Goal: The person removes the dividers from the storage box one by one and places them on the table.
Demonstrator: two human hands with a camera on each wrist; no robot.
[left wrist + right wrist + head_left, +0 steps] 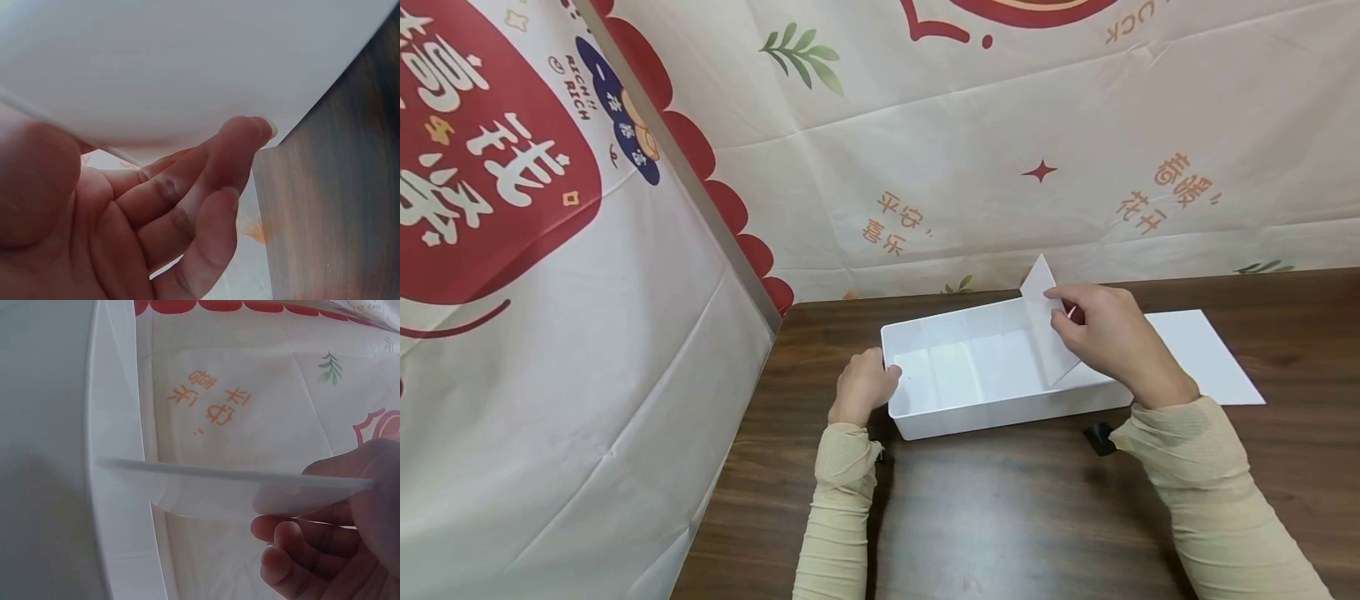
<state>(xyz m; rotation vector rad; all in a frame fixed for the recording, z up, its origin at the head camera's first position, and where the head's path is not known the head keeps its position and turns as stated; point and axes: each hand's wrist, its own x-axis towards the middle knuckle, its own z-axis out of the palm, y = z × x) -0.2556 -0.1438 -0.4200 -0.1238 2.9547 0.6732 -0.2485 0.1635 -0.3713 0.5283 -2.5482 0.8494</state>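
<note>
A white rectangular box (992, 417), open at the top, lies slantwise on the table. At its left end my left hand (862, 385) grips the wall, with the thumb over the rim. In the left wrist view, curled fingers (240, 150) touch the box's outer side from below. My right hand (1108, 333) pinches a thin white panel (1041, 329) between thumb and fingers. This panel stands tilted across the right part of the box, one pointed corner rising above the back rim. The right wrist view shows the panel (237, 476) nearly edge-on, beside the box wall (115, 487).
A flat white sheet (1213, 358) lies on the brown wooden table (985, 517), partly behind my right hand. Printed cloth (1000, 167) hangs along the table's back edge, and another cloth (587, 417) hangs at the left. A small black piece (1100, 437) sits by my right cuff.
</note>
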